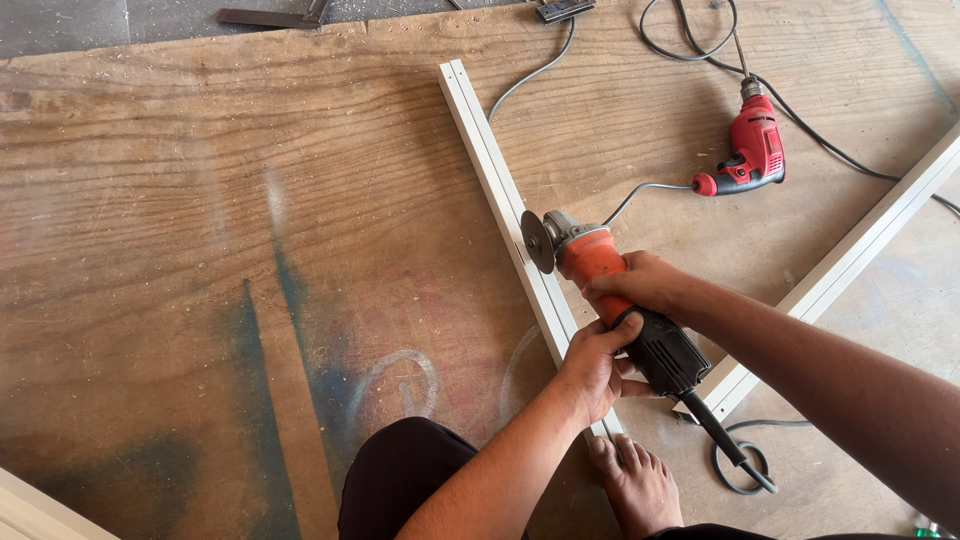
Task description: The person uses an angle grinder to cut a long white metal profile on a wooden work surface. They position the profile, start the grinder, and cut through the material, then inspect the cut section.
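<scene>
Gripping: both hands clenched on one tool, the orange-and-black angle grinder [610, 290] with a grey metal disc.
Right hand grip: right hand [640, 283] wrapped over the orange body, just behind the gear head.
Left hand grip: left hand [595, 365] closed round the black rear handle, thumb on top.
Disc: grey cutting disc [537, 241] stands upright at the edge of the long white metal channel strip [495, 165]; touching or a hair above, cannot tell.
Strip position: lies flat on the brown plywood sheet [200, 250], running from top centre down to the person's bare foot [640, 485], which sits at its near end.
Progress: no cut line, gap or sparks visible at the disc; strip looks whole along its length. Judged: cut at most just begun, all of it left.
Cord: black grinder cable [740, 460] trails off the handle in a loop near the foot.
Open room: wide bare plywood left of the strip.
Crowded side: right of the strip, red electric drill [750, 150] with its grey cord, well apart from the disc; second white metal strip [850, 250] lies diagonal, its near end just beside the grinder handle.
Edges: plywood ends at dark floor along the top; pale board edge at bottom left corner.
</scene>
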